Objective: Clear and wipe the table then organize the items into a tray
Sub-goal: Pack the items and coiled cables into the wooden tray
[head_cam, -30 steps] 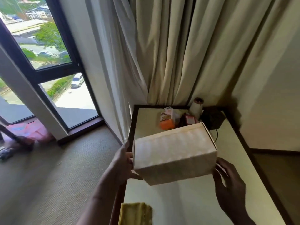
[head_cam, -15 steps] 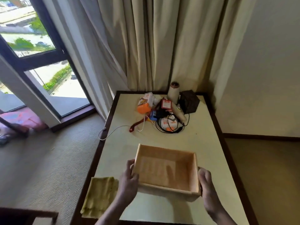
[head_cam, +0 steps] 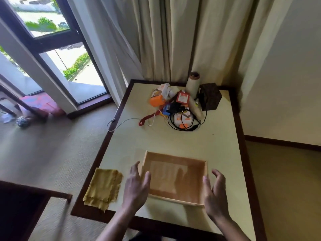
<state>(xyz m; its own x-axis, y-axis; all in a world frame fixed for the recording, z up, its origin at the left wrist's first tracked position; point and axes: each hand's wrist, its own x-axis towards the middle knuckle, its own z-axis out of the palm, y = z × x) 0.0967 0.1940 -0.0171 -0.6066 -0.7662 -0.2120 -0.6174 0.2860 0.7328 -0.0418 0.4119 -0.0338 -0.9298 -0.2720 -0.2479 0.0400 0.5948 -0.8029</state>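
Tray (head_cam: 173, 180) is now resting upright on the near bench (head_cam: 173, 141), no longer being carried. Left hand (head_cam: 137, 186) and right hand (head_cam: 215, 192) are releasing, fingers relaxed beside its walls. Clutter (head_cam: 180, 108) is waiting at the far end, so loading is likely next.

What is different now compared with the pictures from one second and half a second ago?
The wooden tray came down from the air, turned with its opening up, and now sits on the table. Both hands gripped it before; now the left hand and right hand have let go and are open beside its side walls. The yellow cloth and the pile of items stayed in place.
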